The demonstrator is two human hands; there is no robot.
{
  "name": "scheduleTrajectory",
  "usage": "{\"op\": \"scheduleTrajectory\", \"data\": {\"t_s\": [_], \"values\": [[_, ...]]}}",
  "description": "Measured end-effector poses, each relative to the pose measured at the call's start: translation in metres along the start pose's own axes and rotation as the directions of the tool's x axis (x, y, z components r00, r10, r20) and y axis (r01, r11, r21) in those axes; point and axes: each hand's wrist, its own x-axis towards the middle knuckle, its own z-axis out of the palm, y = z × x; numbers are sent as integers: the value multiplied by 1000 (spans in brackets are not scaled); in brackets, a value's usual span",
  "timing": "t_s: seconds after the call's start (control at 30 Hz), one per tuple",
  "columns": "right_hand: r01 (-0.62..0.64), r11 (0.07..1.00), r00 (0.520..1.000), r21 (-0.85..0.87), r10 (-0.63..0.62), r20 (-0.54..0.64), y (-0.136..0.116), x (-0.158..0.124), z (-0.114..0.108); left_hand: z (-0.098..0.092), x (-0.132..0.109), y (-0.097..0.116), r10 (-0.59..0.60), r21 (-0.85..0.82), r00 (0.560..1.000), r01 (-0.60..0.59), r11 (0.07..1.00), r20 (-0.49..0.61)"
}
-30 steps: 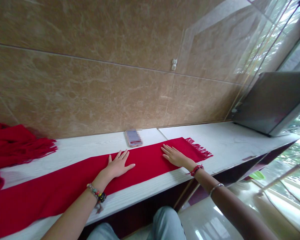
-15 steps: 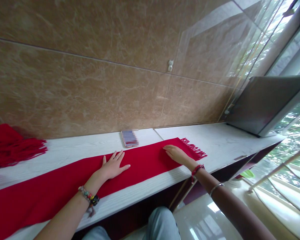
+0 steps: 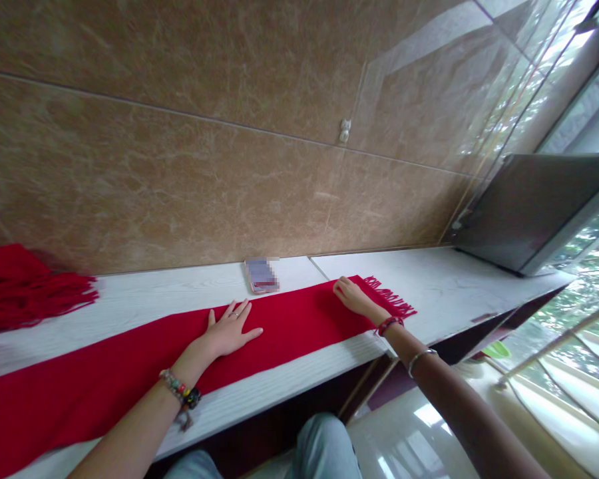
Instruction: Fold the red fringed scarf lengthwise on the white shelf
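A long red scarf (image 3: 289, 326) lies flat along the white counter, its fringe at the right end. My left hand (image 3: 228, 330) rests palm down on the scarf, fingers spread and thumb pointing right. Close to the fringed end, my right hand (image 3: 352, 295) is on the scarf near its far edge. Its fingers are curled in together, and the fingertips are hidden, so whatever they may pinch does not show.
A phone (image 3: 261, 276), partly blurred, lies behind the scarf. At the far left is a bunched red fringed cloth (image 3: 24, 289). A dark grey box-shaped object (image 3: 539, 206) stands at the counter's right end, against a tiled wall (image 3: 204, 186).
My right hand has slid slightly toward the scarf's far edge, and its fingers have curled in more. My left hand stays flat in the same place on the scarf.
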Motion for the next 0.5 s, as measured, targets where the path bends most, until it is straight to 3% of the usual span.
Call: {"op": "scheduleTrajectory", "data": {"t_s": [0.17, 0.33, 0.5], "values": [[119, 982, 991, 145, -127, 46, -39, -6, -11, 1, 1, 0, 5, -7, 1000, -5, 1000, 0], [307, 891, 912, 335, -376, 164, -84, -8, -20, -1, 1, 0, 23, -8, 1000, -23, 1000, -3], [316, 907, 894, 278, -383, 232, -101, -10, -13, -1, 4, -4, 37, -16, 999, -37, 999, -25]]}}
